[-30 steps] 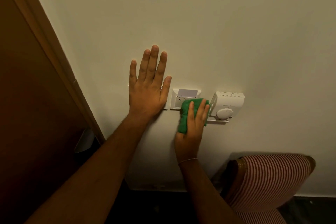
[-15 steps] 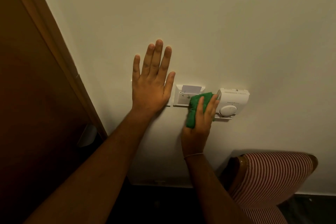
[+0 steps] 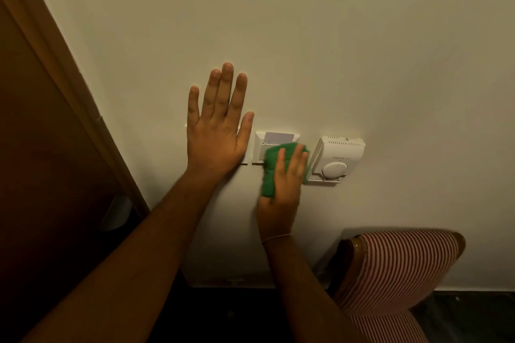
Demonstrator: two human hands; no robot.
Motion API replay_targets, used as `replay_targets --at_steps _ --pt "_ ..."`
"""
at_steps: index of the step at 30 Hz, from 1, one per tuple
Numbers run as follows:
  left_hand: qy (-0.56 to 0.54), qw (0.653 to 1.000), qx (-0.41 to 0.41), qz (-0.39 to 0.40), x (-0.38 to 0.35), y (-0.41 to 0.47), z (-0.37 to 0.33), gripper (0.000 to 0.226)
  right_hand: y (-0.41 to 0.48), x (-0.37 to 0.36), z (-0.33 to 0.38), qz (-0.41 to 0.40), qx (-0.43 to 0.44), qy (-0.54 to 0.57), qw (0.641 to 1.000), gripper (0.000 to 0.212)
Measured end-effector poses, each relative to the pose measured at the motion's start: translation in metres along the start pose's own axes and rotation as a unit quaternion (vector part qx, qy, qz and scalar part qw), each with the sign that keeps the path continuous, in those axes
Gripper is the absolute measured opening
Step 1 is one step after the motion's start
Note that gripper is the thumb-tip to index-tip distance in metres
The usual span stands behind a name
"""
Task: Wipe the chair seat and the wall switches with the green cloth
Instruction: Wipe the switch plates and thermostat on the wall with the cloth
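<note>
My right hand (image 3: 281, 189) presses the folded green cloth (image 3: 271, 167) against the lower right part of a white key-card switch plate (image 3: 262, 145), which has a pale card in its slot. My left hand (image 3: 217, 131) lies flat and open on the wall, covering most of another white switch plate (image 3: 244, 160) to the left. A white thermostat (image 3: 338, 160) with a round dial sits just right of the cloth. The chair (image 3: 395, 273), striped red and white with a wooden frame, stands below at the lower right.
A brown wooden door and its frame (image 3: 55, 69) run down the left side, with a metal handle (image 3: 117, 211) near my left forearm. The cream wall (image 3: 334, 36) fills the upper view. Dark floor lies at the bottom.
The cloth and my right hand have slid slightly left and down, off the thermostat's edge and onto the key-card plate. My left hand stays flat on the wall.
</note>
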State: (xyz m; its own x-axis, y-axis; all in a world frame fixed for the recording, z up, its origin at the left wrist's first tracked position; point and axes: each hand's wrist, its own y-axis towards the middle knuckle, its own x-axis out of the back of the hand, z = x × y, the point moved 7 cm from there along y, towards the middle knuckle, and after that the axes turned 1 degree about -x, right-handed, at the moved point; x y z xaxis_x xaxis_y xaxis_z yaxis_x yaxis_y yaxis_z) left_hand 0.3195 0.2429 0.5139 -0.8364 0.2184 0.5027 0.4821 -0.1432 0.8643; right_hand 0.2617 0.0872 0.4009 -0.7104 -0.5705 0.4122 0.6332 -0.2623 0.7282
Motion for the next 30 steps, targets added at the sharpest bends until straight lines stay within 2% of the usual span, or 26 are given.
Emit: replay_targets --at_steps 3,9,13,18,21,26,30 --pt "0.004 1.000 0.002 0.000 0.000 0.000 0.000 0.082 0.002 0.011 -0.002 -0.041 -0.037 0.018 0.998 0.087" --pt "-0.001 1.000 -0.002 -0.003 0.000 0.000 -0.001 0.081 -0.002 -0.012 0.034 0.022 -0.026 0.025 0.999 0.091" --pt "0.000 1.000 -0.001 -0.004 0.000 0.001 0.000 0.080 -0.003 -0.014 0.039 0.029 0.004 0.002 1.000 0.088" --pt "0.001 1.000 0.005 0.007 0.001 0.001 0.000 0.082 0.005 0.011 0.007 -0.023 -0.050 0.004 0.998 0.087" --pt "0.002 1.000 0.007 0.015 0.001 0.001 0.000 0.082 0.006 0.013 0.015 -0.040 -0.055 0.021 0.997 0.083" --pt "-0.002 1.000 0.001 0.011 0.003 0.000 -0.002 0.080 0.000 -0.008 0.042 0.012 -0.066 0.054 0.996 0.089" --pt "-0.009 1.000 0.002 0.010 0.003 0.000 -0.001 0.079 -0.001 -0.006 0.032 0.032 -0.019 0.022 0.999 0.092"
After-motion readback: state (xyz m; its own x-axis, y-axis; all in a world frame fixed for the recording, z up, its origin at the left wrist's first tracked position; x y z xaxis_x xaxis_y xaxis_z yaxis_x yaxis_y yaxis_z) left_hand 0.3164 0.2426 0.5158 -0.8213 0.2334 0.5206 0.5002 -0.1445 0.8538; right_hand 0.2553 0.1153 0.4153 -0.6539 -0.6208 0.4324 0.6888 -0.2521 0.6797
